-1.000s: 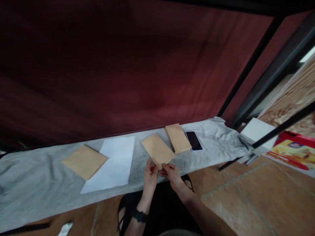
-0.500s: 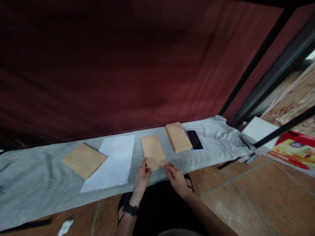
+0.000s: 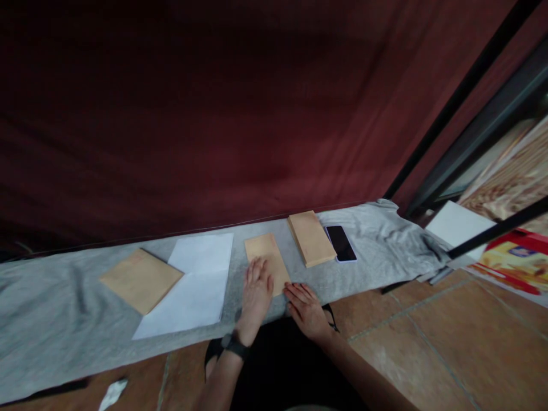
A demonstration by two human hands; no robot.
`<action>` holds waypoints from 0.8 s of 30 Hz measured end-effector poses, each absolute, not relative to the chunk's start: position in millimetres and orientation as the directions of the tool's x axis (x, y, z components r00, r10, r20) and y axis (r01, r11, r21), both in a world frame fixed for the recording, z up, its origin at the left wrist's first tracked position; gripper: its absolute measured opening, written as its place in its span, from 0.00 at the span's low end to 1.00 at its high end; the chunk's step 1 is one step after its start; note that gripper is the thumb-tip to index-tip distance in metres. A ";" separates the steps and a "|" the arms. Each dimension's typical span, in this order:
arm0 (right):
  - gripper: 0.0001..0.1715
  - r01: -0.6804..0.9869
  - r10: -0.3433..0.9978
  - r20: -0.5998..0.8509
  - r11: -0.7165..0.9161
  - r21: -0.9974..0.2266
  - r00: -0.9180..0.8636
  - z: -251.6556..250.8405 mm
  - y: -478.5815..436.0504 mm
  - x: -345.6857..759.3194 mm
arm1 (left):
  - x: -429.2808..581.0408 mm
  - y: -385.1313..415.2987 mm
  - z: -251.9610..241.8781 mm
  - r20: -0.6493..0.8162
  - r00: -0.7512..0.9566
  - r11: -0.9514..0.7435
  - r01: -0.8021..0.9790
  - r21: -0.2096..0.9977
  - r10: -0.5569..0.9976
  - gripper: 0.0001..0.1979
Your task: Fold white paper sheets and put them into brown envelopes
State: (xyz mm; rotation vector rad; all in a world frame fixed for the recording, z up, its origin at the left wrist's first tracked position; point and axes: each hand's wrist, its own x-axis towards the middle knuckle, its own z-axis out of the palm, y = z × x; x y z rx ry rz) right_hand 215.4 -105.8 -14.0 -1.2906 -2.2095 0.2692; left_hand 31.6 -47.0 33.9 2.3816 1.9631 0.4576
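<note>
A small brown envelope (image 3: 266, 254) lies flat on the grey cloth (image 3: 64, 319) in front of me. My left hand (image 3: 256, 291) rests open on its near left part, fingers stretched flat, a black watch on the wrist. My right hand (image 3: 305, 307) lies open on the cloth just beside the envelope's near right corner, fingers extended. To the right sits a stack of brown envelopes (image 3: 311, 238), with a black phone (image 3: 341, 243) next to it. White paper sheets (image 3: 190, 282) and a larger brown envelope (image 3: 140, 279) lie to the left.
A dark red curtain (image 3: 214, 114) hangs behind the cloth. Black metal bars (image 3: 454, 108) rise at the right, with a white board (image 3: 458, 224) and a red-and-yellow box (image 3: 511, 264) beyond. Terracotta floor tiles (image 3: 428, 342) lie at the front; a crumpled white scrap (image 3: 112, 393) is at bottom left.
The envelope, held up by its near edge in both hands a second ago, now lies flat on the cloth. Both hands have let go and opened; the left one rests on it.
</note>
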 end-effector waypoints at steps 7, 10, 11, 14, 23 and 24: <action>0.28 0.723 0.837 0.387 0.535 -0.437 -0.386 -15.1 -104.6 215.7 | 40.7 28.8 8.4 0.099 0.244 -0.256 0.957 0.134 0.965 0.29; 0.31 0.717 0.836 0.384 0.539 -0.441 -0.393 -14.6 -104.7 216.1 | 39.1 48.9 0.5 0.078 0.281 -0.289 0.949 0.125 0.956 0.29; 0.31 0.718 0.836 0.382 0.539 -0.440 -0.394 -14.2 -104.8 216.2 | 38.7 54.4 -1.3 0.078 0.291 -0.298 0.946 0.125 0.954 0.29; 0.32 0.721 0.837 0.370 0.540 -0.435 -0.404 -12.0 -105.1 216.9 | 38.7 69.2 -4.8 0.078 0.305 -0.313 0.941 0.128 0.949 0.29; 0.32 0.720 0.840 0.366 0.536 -0.442 -0.401 -10.6 -105.3 216.5 | 38.1 73.2 -4.8 0.076 0.388 -0.395 0.909 0.129 0.918 0.30; 0.31 0.719 0.840 0.367 0.536 -0.442 -0.400 -11.5 -105.2 216.3 | 37.9 68.6 -4.5 0.073 0.407 -0.413 0.901 0.129 0.910 0.30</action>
